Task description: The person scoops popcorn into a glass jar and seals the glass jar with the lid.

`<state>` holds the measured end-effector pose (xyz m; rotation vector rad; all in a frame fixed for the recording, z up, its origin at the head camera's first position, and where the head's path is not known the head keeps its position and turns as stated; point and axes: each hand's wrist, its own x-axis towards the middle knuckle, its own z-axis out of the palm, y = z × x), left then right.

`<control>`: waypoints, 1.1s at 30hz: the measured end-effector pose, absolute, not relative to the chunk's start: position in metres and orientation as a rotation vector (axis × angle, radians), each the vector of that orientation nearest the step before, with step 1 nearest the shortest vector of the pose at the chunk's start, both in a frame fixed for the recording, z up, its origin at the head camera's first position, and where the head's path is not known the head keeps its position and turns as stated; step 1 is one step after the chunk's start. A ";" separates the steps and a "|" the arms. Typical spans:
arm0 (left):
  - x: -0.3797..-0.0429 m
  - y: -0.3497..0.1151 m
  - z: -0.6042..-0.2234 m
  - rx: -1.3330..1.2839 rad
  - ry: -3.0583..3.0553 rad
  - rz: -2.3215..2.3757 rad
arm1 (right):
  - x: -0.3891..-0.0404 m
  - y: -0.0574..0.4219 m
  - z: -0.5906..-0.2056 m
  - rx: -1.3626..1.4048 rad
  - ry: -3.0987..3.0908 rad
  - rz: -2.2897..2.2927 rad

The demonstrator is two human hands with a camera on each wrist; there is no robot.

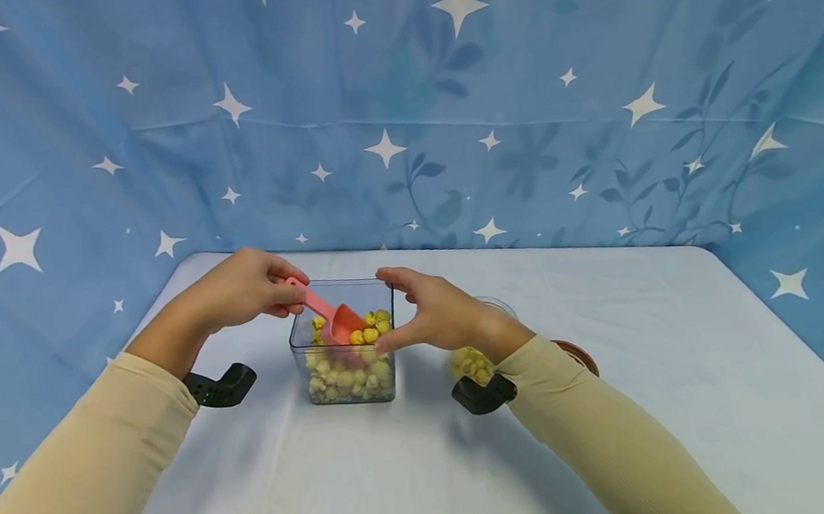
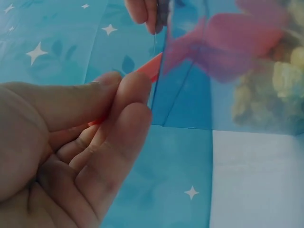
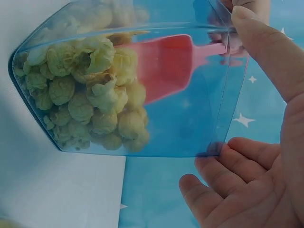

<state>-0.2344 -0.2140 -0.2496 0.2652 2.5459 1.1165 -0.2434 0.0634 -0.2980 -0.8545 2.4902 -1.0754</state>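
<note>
A clear, open-topped box [image 1: 356, 295] stands on the table with popcorn [image 1: 349, 377] filling its lower part. Inside, the bowl of a pink scoop [image 1: 344, 324] rests among the top pieces, its handle slanting up over the left rim. My left hand [image 1: 249, 287] pinches the end of that handle between thumb and fingers. On the box's right side, my right hand [image 1: 436, 309] grips the rim, thumb [image 3: 266, 50] at the near corner and fingertips [image 3: 213, 164] at the far one. The right wrist view shows the scoop's bowl through the clear wall, partly behind popcorn.
Behind my right wrist stands a clear bowl [image 1: 496, 303] with more popcorn [image 1: 472, 365], partly hidden. A brown curved rim [image 1: 579, 354] shows past my right sleeve. The table has a white cloth [image 1: 315, 485]; a blue star-patterned curtain [image 1: 345, 197] hangs behind it.
</note>
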 end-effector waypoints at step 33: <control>-0.222 -0.206 -0.243 0.292 2.509 1.052 | -0.242 0.064 -0.298 -0.823 2.475 -1.103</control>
